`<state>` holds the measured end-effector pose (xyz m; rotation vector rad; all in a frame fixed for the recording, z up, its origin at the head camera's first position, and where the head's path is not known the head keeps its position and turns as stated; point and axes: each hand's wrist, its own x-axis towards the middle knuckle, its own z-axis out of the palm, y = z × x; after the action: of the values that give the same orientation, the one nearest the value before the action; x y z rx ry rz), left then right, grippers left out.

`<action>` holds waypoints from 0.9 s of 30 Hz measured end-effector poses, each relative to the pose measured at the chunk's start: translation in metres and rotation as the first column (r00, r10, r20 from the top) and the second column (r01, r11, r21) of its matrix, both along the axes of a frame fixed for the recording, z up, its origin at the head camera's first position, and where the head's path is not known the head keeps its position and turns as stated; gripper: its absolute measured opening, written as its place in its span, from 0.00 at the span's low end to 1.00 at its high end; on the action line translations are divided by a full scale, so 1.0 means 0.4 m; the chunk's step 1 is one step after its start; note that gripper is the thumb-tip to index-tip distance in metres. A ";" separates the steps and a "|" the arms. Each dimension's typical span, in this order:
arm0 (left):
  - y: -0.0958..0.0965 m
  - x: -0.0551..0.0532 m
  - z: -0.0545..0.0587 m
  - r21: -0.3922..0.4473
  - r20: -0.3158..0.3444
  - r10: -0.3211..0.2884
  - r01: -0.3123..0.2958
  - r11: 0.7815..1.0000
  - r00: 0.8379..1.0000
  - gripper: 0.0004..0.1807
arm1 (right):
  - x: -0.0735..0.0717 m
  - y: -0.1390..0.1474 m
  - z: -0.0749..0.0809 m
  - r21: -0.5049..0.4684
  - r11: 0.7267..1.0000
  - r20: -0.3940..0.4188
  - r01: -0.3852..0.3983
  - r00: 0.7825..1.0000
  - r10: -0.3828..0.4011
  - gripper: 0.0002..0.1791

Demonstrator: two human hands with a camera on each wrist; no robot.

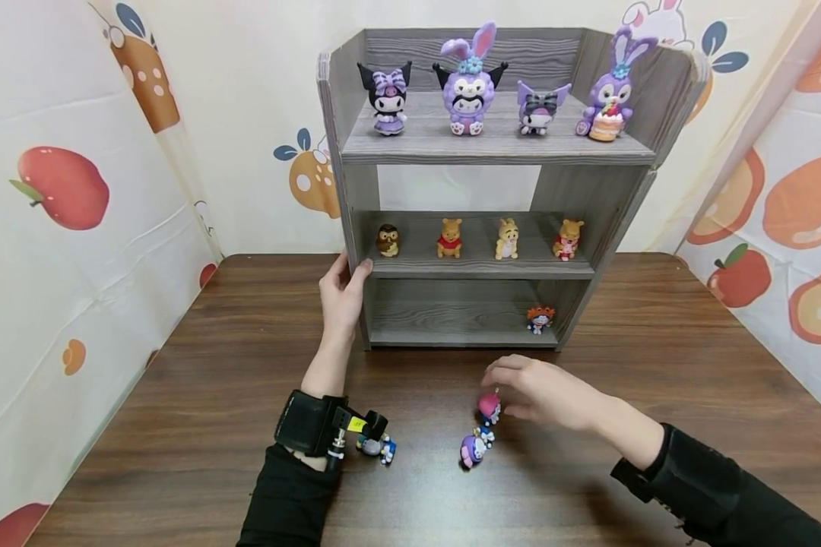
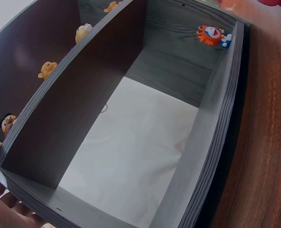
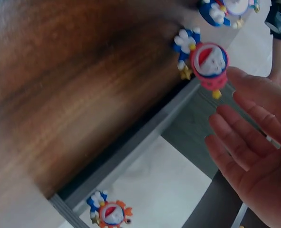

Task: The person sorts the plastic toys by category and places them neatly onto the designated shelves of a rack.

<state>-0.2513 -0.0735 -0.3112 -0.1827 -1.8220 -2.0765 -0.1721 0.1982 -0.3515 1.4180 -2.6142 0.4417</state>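
Observation:
My left hand (image 1: 342, 296) grips the left side panel of a grey wooden shelf (image 1: 465, 271), thumb at the front edge and fingers around the outside. In the left wrist view the thumb and fingers straddle that panel. My right hand (image 1: 543, 391) is over the table, fingers spread and loosely bent, holding nothing. Beside its fingertips lies a figurine with a pink head covering (image 1: 489, 406); in the right wrist view the thumb is very near this pink figurine (image 3: 210, 66), contact unclear. A purple-headed figurine (image 1: 473, 450) lies just nearer. An orange-maned figurine (image 1: 540, 319) stands on the bottom shelf, right end.
Several purple and black figurines, one a long-eared rabbit (image 1: 612, 91), stand on the top shelf. The middle shelf carries an owl (image 1: 388, 240), a red-shirted bear (image 1: 449, 238) and others. Another blue-and-grey figurine (image 1: 378, 447) lies by my left wrist on the brown table (image 1: 410, 501).

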 end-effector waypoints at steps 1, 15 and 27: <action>0.000 0.001 0.001 -0.001 -0.003 0.001 -0.001 1.000 1.000 0.23 | 0.001 -0.002 -0.006 0.002 1.000 -0.004 -0.020 1.000 0.020 0.21; -0.003 -0.011 -0.012 0.008 -0.016 -0.008 0.009 1.000 1.000 0.23 | 0.013 -0.023 -0.049 0.045 0.998 0.026 -0.039 0.999 0.038 0.20; 0.000 0.000 0.000 0.000 -0.015 -0.009 0.009 1.000 1.000 0.23 | 0.012 -0.027 -0.052 0.025 1.000 -0.002 -0.006 1.000 0.006 0.15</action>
<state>-0.2512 -0.0737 -0.3112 -0.2070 -1.8158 -2.0758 -0.1673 0.1873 -0.3724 1.4339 -2.6238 0.4089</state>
